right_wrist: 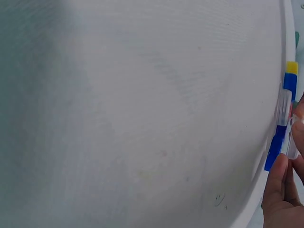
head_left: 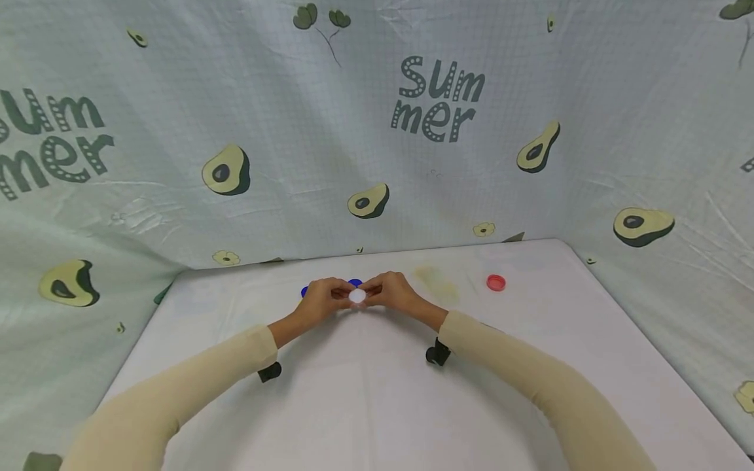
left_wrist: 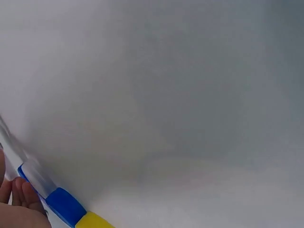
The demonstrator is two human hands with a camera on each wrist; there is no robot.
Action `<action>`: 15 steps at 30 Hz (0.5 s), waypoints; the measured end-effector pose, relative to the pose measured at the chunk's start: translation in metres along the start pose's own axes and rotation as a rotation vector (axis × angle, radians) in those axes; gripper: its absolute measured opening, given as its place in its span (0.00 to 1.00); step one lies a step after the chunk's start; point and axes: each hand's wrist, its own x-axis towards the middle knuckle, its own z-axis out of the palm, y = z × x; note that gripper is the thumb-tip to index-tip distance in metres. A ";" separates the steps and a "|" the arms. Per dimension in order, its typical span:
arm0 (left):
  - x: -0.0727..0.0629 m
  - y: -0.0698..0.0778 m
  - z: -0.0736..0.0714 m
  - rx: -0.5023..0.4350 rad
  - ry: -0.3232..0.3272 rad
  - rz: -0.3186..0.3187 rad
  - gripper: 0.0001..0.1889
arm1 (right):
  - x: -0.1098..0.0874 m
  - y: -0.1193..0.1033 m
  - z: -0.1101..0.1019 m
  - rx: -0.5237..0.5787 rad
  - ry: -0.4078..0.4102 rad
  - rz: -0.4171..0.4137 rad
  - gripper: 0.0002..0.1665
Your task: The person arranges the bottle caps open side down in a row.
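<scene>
In the head view, my left hand [head_left: 321,299] and right hand [head_left: 396,292] meet over the far middle of the table. Between their fingertips they pinch a small round whitish piece [head_left: 357,296]. The right wrist view shows this piece [right_wrist: 292,148] as clear plastic, partly covered by the fingers of my right hand [right_wrist: 284,192]. Blue pieces lie just behind the hands, one blue piece [head_left: 355,282] mostly hidden. From the left wrist, my left hand [left_wrist: 21,209] appears beside a clear plastic part [left_wrist: 38,176], a blue part [left_wrist: 66,206] and a yellow part [left_wrist: 92,220].
A red ring-shaped piece [head_left: 496,282] lies on the white table [head_left: 365,392] to the right of the hands. Another blue piece [head_left: 304,291] shows behind the left hand. A printed cloth [head_left: 283,131] hangs behind the table's far edge.
</scene>
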 end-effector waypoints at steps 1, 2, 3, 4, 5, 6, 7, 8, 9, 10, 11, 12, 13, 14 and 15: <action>0.000 -0.001 0.000 0.003 0.001 -0.009 0.17 | 0.001 0.000 0.001 -0.003 -0.005 0.006 0.21; 0.001 -0.002 -0.001 0.001 0.000 -0.016 0.17 | 0.002 0.000 0.003 -0.007 -0.007 0.014 0.21; 0.001 -0.003 -0.001 0.004 -0.002 -0.017 0.17 | 0.003 0.001 0.004 -0.014 -0.010 0.022 0.21; 0.002 -0.004 -0.002 0.005 -0.005 -0.021 0.16 | 0.004 0.001 0.005 -0.020 -0.012 0.030 0.21; 0.002 -0.005 -0.002 0.006 -0.009 -0.024 0.16 | 0.005 0.001 0.006 -0.025 -0.015 0.038 0.20; 0.003 -0.006 -0.002 0.009 -0.013 -0.027 0.16 | 0.005 0.000 0.006 -0.026 -0.017 0.047 0.20; 0.003 -0.007 -0.002 0.013 -0.018 -0.031 0.16 | 0.005 -0.001 0.006 -0.028 -0.018 0.052 0.19; 0.004 -0.008 -0.002 0.018 -0.023 -0.036 0.16 | 0.005 -0.001 0.005 -0.029 -0.021 0.056 0.19; 0.005 -0.008 -0.002 0.027 -0.027 -0.042 0.16 | 0.005 -0.002 0.005 -0.029 -0.026 0.058 0.18; 0.006 -0.009 -0.002 0.033 -0.029 -0.049 0.15 | 0.005 -0.003 0.004 -0.026 -0.031 0.061 0.18; 0.007 -0.009 -0.003 0.037 -0.030 -0.054 0.15 | 0.005 -0.004 0.003 -0.024 -0.036 0.067 0.18; 0.008 -0.009 -0.003 0.037 -0.030 -0.063 0.15 | 0.005 -0.005 0.002 -0.021 -0.040 0.072 0.17; 0.009 -0.009 -0.003 0.037 -0.030 -0.067 0.15 | 0.005 -0.005 0.001 -0.022 -0.042 0.075 0.17; 0.010 -0.009 -0.003 0.038 -0.029 -0.067 0.15 | 0.005 -0.006 0.000 -0.022 -0.043 0.078 0.18; 0.011 -0.009 -0.003 0.046 -0.030 -0.060 0.14 | 0.005 -0.006 -0.001 -0.026 -0.042 0.084 0.18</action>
